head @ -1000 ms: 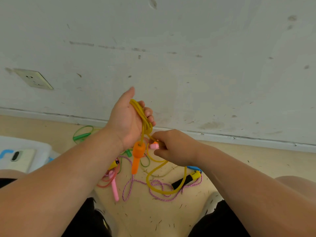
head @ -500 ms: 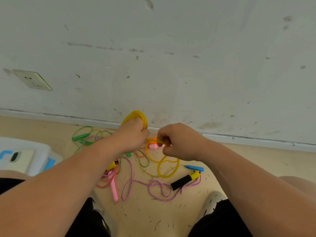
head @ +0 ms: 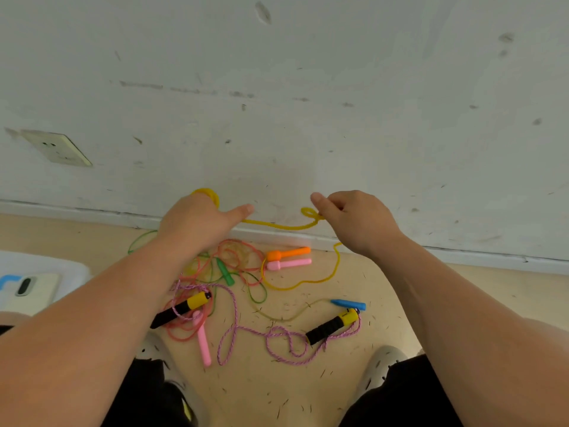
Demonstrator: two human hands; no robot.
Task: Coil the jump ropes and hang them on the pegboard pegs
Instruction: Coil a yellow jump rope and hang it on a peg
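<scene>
My left hand [head: 200, 223] holds a coil of the yellow jump rope [head: 277, 225], whose loops stick out above my knuckles. A slack span of that rope runs right to my right hand [head: 354, 220], which pinches it at a small loop. From there the rope drops to the floor and curves back to its orange handle [head: 288, 253], lying beside a pink handle [head: 289, 264]. No pegboard is in view.
Several other ropes lie tangled on the tan floor: a pink-purple braided rope [head: 277, 337] with black-and-yellow handles [head: 334, 325], a green rope [head: 224, 271], a red-pink rope, a blue handle [head: 348, 304]. A white wall stands close ahead. A white box [head: 40, 266] sits left.
My hands have moved apart, stretching a span of yellow rope between them. The orange handle has gone from beside my hands to the floor.
</scene>
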